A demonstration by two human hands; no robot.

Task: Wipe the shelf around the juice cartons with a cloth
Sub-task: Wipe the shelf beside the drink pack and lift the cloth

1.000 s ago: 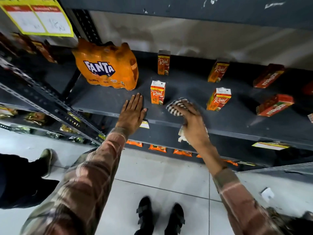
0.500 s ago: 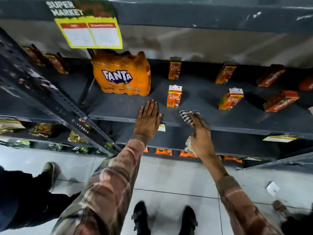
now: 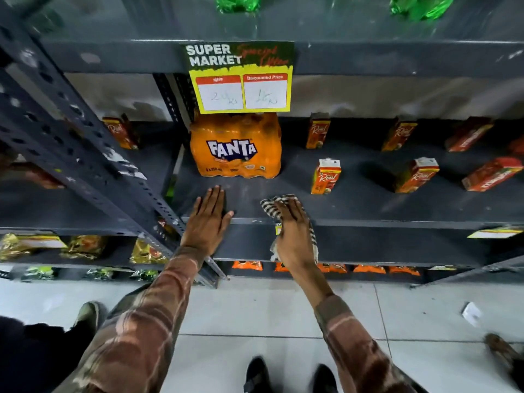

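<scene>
The right hand (image 3: 293, 236) presses the striped black-and-white cloth (image 3: 276, 205) flat on the dark grey metal shelf (image 3: 368, 205). It has slid left, away from the nearest orange juice carton (image 3: 325, 177). The left hand (image 3: 208, 219) stays flat and open, holding nothing. More shelf gets wiped.

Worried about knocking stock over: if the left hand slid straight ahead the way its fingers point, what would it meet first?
Probably the Fanta pack; the left hand lies flat on the shelf, pointing at it.
</scene>
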